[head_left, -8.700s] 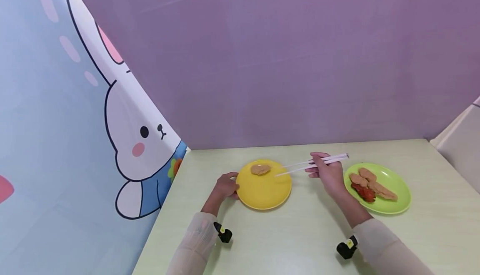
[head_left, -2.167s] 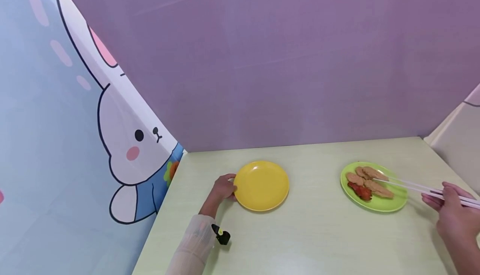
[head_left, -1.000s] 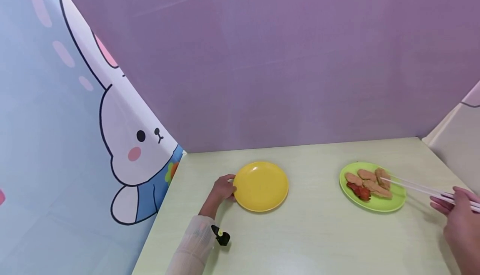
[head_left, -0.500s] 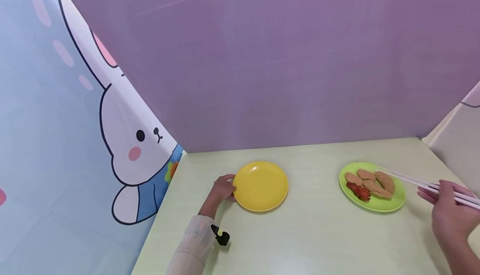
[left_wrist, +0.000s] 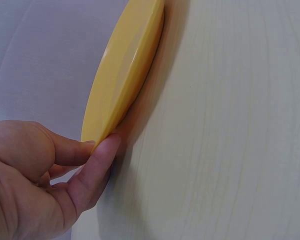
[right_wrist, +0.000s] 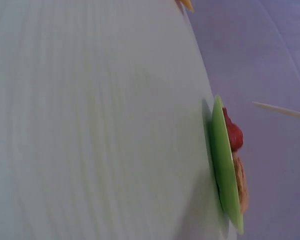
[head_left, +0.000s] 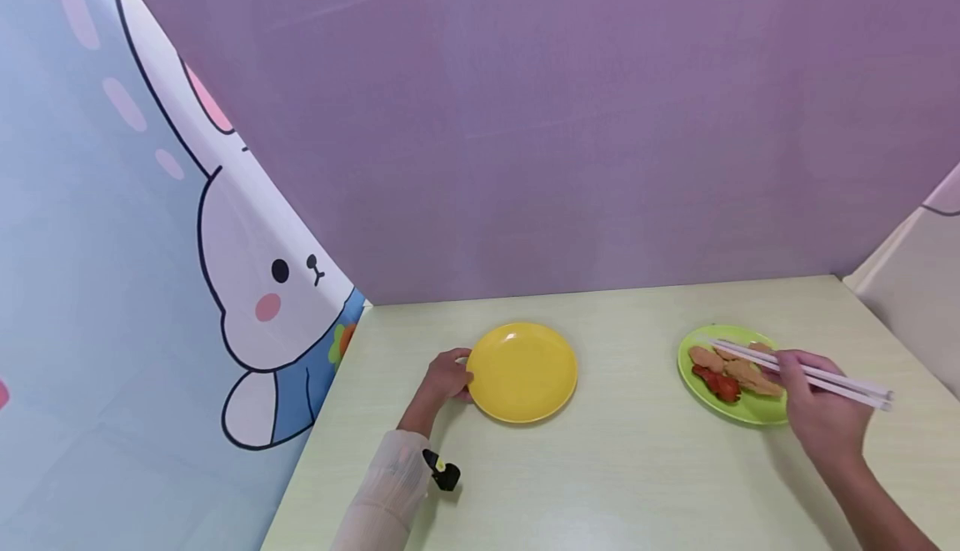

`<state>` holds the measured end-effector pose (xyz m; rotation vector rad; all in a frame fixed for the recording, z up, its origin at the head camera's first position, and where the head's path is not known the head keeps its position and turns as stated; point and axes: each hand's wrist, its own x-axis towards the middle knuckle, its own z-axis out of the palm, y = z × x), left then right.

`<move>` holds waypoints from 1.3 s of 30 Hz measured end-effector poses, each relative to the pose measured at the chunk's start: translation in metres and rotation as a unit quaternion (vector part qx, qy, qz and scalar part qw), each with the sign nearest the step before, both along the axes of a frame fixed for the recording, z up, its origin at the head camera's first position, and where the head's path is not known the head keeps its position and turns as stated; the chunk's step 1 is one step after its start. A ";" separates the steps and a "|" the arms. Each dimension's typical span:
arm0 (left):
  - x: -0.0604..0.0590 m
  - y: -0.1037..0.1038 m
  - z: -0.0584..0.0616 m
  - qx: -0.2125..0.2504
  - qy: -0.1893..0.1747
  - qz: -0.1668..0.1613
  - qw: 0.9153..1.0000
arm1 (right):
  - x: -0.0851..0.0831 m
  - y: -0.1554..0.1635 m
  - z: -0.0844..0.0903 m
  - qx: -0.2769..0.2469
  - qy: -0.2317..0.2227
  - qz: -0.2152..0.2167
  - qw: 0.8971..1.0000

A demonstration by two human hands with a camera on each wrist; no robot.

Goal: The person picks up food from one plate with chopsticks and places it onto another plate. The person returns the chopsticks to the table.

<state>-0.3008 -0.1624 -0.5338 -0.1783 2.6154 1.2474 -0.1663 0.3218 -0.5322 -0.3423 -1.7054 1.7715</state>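
An empty yellow plate (head_left: 522, 372) sits mid-table; my left hand (head_left: 447, 377) pinches its left rim, thumb and fingers on the edge (left_wrist: 97, 145). To the right is a green plate (head_left: 693, 384) carrying several brown fried pieces (head_left: 742, 372) and a red piece (head_left: 722, 385). My right hand (head_left: 819, 412) grips a pair of white chopsticks (head_left: 810, 374) over that plate, tips pointing left above the food and holding nothing. In the right wrist view the green plate (right_wrist: 225, 175) shows edge-on, with one chopstick tip (right_wrist: 280, 111) above it.
The pale green table (head_left: 615, 468) is closed in by a purple back wall (head_left: 570, 117), a bunny-print panel (head_left: 150, 242) on the left and a pale panel (head_left: 915, 267) on the right. Bare tabletop lies between the two plates.
My right hand has moved left from the table's right edge to over the green plate, chopsticks now spanning the food. The piece once on the yellow plate is gone. My left hand has not moved.
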 end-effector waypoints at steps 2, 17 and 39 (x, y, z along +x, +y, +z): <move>0.000 0.000 0.000 -0.001 0.002 -0.002 1.000 | -0.002 -0.006 -0.001 0.090 -0.029 0.016 0.995; -0.006 0.000 -0.006 -0.006 -0.011 0.006 1.000 | -0.029 -0.057 -0.015 0.434 0.254 0.056 0.863; -0.008 0.000 -0.005 -0.015 -0.014 0.014 1.000 | -0.023 -0.080 -0.029 0.656 0.309 0.153 0.671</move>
